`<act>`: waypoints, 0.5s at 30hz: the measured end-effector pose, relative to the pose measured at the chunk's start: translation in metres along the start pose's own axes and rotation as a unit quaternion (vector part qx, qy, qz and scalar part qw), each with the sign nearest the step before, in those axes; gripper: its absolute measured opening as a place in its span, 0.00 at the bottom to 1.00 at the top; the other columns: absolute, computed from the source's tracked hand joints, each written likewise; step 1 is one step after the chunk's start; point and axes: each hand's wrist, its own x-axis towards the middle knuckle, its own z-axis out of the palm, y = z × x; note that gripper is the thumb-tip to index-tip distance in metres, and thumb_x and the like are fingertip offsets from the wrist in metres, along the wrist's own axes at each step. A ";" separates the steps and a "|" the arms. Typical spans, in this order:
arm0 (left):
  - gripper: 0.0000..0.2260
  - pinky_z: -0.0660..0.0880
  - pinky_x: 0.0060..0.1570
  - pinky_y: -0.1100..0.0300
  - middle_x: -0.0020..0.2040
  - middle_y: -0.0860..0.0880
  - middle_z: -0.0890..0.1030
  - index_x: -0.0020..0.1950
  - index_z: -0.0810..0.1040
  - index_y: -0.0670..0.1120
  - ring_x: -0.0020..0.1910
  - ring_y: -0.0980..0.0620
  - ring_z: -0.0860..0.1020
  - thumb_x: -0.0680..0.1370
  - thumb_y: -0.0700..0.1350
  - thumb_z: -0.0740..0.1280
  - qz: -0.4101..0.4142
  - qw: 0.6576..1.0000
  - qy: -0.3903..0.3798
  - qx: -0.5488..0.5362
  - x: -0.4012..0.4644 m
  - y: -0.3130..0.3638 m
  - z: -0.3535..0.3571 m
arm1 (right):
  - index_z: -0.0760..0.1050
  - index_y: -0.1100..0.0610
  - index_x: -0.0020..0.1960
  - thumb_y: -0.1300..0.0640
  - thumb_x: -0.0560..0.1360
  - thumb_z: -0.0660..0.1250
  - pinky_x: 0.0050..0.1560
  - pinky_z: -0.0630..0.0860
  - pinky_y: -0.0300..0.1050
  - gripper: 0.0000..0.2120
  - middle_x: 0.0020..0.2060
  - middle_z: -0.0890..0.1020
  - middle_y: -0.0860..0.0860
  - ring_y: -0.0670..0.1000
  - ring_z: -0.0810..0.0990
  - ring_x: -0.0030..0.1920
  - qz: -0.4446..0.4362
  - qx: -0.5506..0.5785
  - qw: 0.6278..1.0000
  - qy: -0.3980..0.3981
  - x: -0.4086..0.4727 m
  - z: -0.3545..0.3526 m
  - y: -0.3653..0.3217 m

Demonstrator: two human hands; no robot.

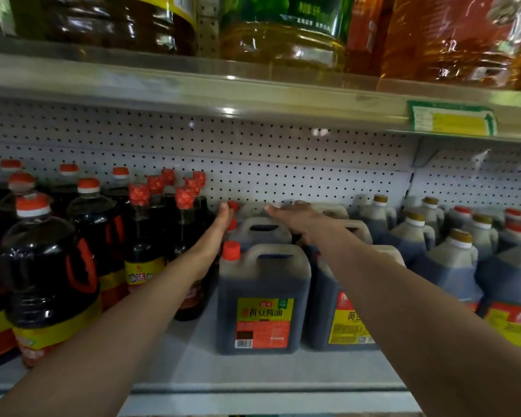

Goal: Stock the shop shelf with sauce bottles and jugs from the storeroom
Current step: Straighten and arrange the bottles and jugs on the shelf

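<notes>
With the shelf [193, 365] largely stocked, the left hand [215, 236], fingers straight and together, and the right hand [298, 218], fingers flat, are squaring the rear soy jugs [265, 230] at twelve o'clock behind the front jug [263, 299].

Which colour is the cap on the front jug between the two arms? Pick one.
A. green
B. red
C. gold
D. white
B: the front jug carries a red cap at its top left corner, beside the handle; the gold-capped jugs stand further right.
</notes>
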 end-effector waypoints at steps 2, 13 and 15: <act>0.27 0.69 0.43 0.75 0.64 0.55 0.71 0.76 0.66 0.50 0.53 0.62 0.70 0.83 0.61 0.45 0.005 1.000 -0.008 -0.001 -0.002 -0.001 0.003 | 0.67 0.51 0.75 0.20 0.48 0.67 0.60 0.79 0.60 0.62 0.69 0.76 0.50 0.59 0.78 0.63 0.004 0.010 1.000 0.001 -0.005 0.002 -0.003; 0.24 0.66 0.40 0.79 0.60 0.60 0.70 0.76 0.63 0.54 0.54 0.65 0.72 0.84 0.61 0.45 0.033 0.999 -0.022 -0.014 0.002 -0.004 0.008 | 0.57 0.59 0.80 0.34 0.75 0.68 0.64 0.76 0.62 0.45 0.74 0.69 0.57 0.62 0.73 0.68 0.018 -0.009 1.000 0.018 -0.018 0.001 -0.012; 0.20 0.68 0.39 0.80 0.54 0.61 0.72 0.73 0.64 0.56 0.53 0.64 0.72 0.84 0.60 0.45 0.033 0.999 -0.015 -0.025 0.003 -0.006 0.008 | 0.58 0.59 0.79 0.34 0.75 0.69 0.65 0.75 0.61 0.45 0.71 0.71 0.57 0.62 0.73 0.68 0.015 -0.012 0.999 0.031 -0.016 0.003 -0.011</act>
